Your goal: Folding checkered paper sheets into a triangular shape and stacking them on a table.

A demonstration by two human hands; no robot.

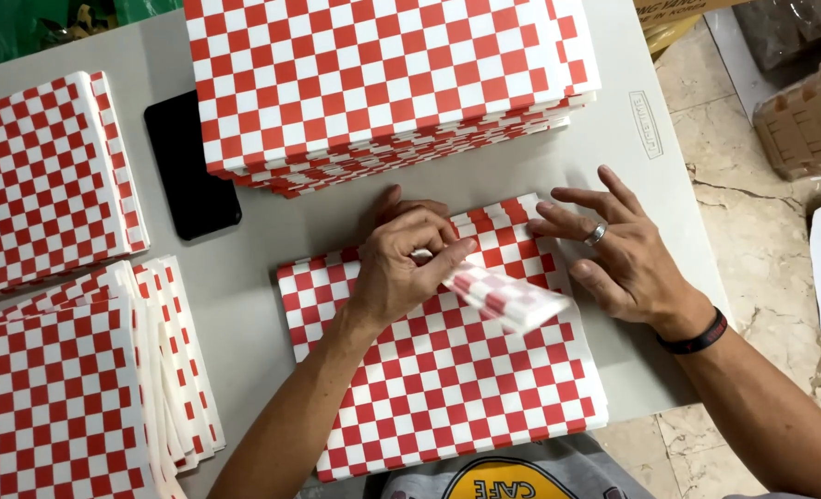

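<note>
Folding in progress: left hand (pixel 399 268) pinches raised flap (pixel 507 296) of checkered sheet (pixel 447 379) at table (pixel 253 277) front edge; right hand (pixel 614 254) flat, fingers spread; stacks (pixel 383 74) around, fold unfinished

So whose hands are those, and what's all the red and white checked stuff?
There is no machine here, just a person with a camera worn on the head, so you look down at their own two hands. The left hand pinches a folded bit of checked paper. The right hand, with a ring on one finger, lies flat and open on the sheet underneath. All this sits on a grey table. Around it are piles of the same checked paper: a big stack at the top and two piles on the left. A black phone lies between them.
</note>
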